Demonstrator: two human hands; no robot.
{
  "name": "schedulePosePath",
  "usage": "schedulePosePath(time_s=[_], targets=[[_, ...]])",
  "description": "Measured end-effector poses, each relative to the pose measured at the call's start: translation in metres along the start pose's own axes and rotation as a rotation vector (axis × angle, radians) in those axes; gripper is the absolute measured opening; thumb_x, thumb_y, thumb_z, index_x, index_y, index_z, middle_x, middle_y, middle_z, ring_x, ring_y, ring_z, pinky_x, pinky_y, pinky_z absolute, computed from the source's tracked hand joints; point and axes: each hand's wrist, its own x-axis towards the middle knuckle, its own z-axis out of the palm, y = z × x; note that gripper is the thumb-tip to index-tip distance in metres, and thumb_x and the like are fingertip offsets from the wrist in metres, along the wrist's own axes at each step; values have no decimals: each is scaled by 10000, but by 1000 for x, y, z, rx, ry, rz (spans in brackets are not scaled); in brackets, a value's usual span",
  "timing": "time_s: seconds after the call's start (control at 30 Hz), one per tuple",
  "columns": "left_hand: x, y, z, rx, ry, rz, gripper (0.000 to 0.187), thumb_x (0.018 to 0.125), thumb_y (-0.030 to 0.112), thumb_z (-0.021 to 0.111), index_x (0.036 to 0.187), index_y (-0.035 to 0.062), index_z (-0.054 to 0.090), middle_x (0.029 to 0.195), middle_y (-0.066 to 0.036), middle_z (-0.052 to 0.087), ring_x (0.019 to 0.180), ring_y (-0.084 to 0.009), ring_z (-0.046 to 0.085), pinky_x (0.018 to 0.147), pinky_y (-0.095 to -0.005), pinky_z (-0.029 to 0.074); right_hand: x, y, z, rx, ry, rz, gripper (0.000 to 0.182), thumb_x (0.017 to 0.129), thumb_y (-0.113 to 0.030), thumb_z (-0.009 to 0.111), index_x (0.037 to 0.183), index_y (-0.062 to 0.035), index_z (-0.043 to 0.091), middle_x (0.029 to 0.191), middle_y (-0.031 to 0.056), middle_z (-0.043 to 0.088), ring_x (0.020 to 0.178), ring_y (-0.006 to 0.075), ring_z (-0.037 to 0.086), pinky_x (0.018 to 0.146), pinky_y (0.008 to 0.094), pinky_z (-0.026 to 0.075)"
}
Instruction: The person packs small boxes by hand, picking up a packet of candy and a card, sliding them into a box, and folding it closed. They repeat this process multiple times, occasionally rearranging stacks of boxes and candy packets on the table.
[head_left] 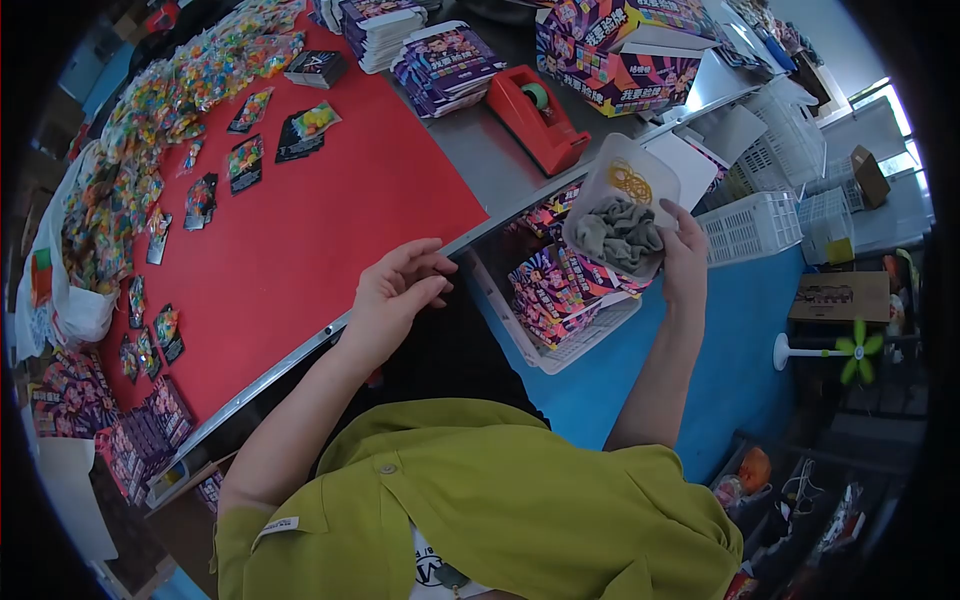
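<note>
the person's right hand is closed on the side of a clear plastic tub, fingers curled at its rim. inside the tub, yellow rubber bands lie at one end and a crumpled grey cloth at the other. the tub is above a white basket filled with printed packets, beside the red tabletop. the left hand is half open and holds nothing, near the table's metal edge. a red tape dispenser sits near the tub, with a printed cardboard box beyond it.
</note>
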Motion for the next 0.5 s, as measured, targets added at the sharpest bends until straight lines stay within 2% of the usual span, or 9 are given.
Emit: schedulePosePath(time_s=[0.03,0.1,0.13,0.17,0.2,0.27,0.3,0.37,0.5], targets=[[4,1,2,-97,-16,-26,433,884,48,556,1299,13,439,1123,-112,595,966,-170,598,790,-280,510,-4,-2,6,33,-99,4,384,860,-5,465,1240,51,488,987,128,645,835,153,640,734,249,518],[9,3,8,-199,-28,-54,471,880,69,572,1318,-4,414,1164,-126,583,1001,-184,591,791,-287,510,-12,-10,29,71,-166,5,388,861,1,458,1246,49,482,995,135,645,842,155,643,734,251,519],[10,5,11,-242,-17,-24,509,877,84,583,1336,-17,386,1212,-139,553,1064,-199,559,833,-297,493,-14,-13,45,111,-230,2,391,863,7,451,1251,47,476,1003,141,644,849,157,646,733,253,521],[12,7,12,-284,-6,6,550,874,99,595,1354,-30,359,1261,-152,523,1127,-214,528,876,-307,476,-9,2,67,239,-163,-66,356,868,-44,498,1216,31,491,809,120,648,583,154,624,479,240,478],[14,6,11,-284,-4,6,550,874,99,595,1354,-30,359,1261,-152,523,1127,-214,528,876,-307,476,-16,-6,80,240,-165,-67,356,868,-44,498,1216,31,491,809,120,648,583,154,624,479,240,478],[19,1,8,-211,87,97,594,870,104,606,1378,-27,327,1325,-158,463,1222,-213,446,974,-310,408,-27,-29,100,-37,-304,92,341,864,-52,490,1193,34,518,884,113,650,688,136,638,512,240,503],[20,2,7,-210,93,95,594,870,104,606,1378,-27,327,1325,-158,463,1222,-213,446,974,-310,408,-24,-24,109,-36,-310,94,341,864,-52,490,1193,34,518,884,113,650,688,136,638,512,240,503],[21,4,7,-167,118,98,617,862,87,609,1390,-28,310,1350,-144,435,1253,-203,410,1030,-305,349,-8,-8,127,80,-383,79,320,863,-89,508,1156,37,536,795,83,640,607,122,609,403,245,442],[32,13,11,-176,64,61,657,838,70,619,1394,-47,288,1398,-153,388,1320,-223,340,1078,-334,284,24,-8,141,-124,-391,57,297,886,-145,523,1116,40,560,749,71,636,618,107,608,455,240,451]])
